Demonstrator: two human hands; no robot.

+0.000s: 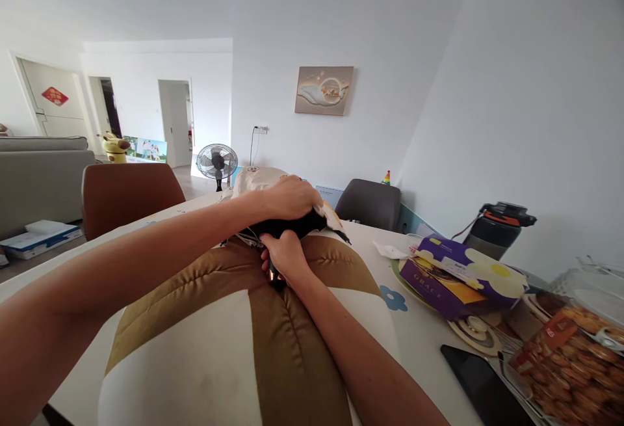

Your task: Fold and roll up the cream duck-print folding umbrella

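My left hand (292, 197) reaches across from the left, its fist closed on a bunched cloth (260, 179), pale with small prints. A black fabric part (287, 226) hangs open below that fist. Just under it, my right hand (287, 253) is wrapped round a dark, shiny handle-like object (275, 276) with a copper glint. The object's upper end is hidden by the hand and the black fabric, so its kind cannot be made out. Beneath both hands lies a large puffy cushion (205, 341) in brown and white, with gathered seams.
The white table (361, 237) carries a purple box (439, 276), a dark bottle (494, 231), a clear jar of brown snacks (575, 354) and a black phone (482, 384) on the right. A brown chair (129, 192), a grey chair (370, 203) and a fan (217, 162) stand beyond.
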